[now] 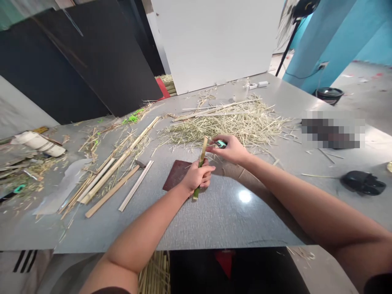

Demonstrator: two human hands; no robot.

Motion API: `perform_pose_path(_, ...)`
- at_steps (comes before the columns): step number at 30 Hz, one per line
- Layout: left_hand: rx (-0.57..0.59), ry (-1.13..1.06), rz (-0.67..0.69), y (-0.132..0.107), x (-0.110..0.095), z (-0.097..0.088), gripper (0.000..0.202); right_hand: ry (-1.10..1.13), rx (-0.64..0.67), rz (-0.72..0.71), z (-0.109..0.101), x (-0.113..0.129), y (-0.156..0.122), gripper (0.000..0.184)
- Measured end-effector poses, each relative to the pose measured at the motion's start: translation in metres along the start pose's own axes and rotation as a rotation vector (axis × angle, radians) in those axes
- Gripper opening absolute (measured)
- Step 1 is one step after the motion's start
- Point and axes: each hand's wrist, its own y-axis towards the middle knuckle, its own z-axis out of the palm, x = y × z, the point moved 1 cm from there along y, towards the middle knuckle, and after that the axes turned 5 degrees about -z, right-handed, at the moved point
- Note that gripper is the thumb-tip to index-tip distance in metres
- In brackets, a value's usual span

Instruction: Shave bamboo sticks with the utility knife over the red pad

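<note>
Forearms first, filling the bottom corners of my view: my left forearm (143,228) and my right forearm (306,200) reach out over the grey worktop (232,220). My left hand (197,177) is clamped round a short green bamboo stick (202,153), which stands tilted in my fist near the middle of the frame, its top end poking up and its lower end showing below my fingers. My right hand (231,150) sits apart from it, up by the stick's top end, its fingers pinching a small teal-handled tool (221,143); whatever blade it has is hidden, and I can't tell whether it touches the bamboo. For clean work, I'd keep that left grip snug so the stick can't twist, and hold my left fingers clear of the tool's line — short, controlled passes beat force. Just under my left hand lies a dark reddish-brown board (177,174). Beyond it, toward the upper middle, spreads a heap of dry straw shreds (226,126), and to the left lie long bamboo strips (119,157) and a flat pale slat (136,185). A black object (363,183) sits at the right, its kind unclear.
</note>
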Motion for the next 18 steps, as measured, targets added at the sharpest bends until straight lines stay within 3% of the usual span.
perform_pose_path(5,0.115,0.053,-0.076,-0.005,0.0,0.001,0.048,0.23,0.023,0.0,-0.002,0.017,0.0,0.058)
perform_pose_path(10,0.259,0.054,-0.121,-0.008,-0.001,-0.001,0.047,0.302,-0.224,-0.019,-0.009,0.014,0.003,0.067)
perform_pose_path(13,0.204,0.047,-0.083,-0.006,-0.001,-0.001,0.057,0.094,-0.277,-0.075,-0.012,0.005,0.002,0.072)
perform_pose_path(18,0.024,0.027,0.007,-0.002,0.0,-0.002,0.068,-0.458,-0.068,-0.001,-0.011,-0.006,-0.001,0.079)
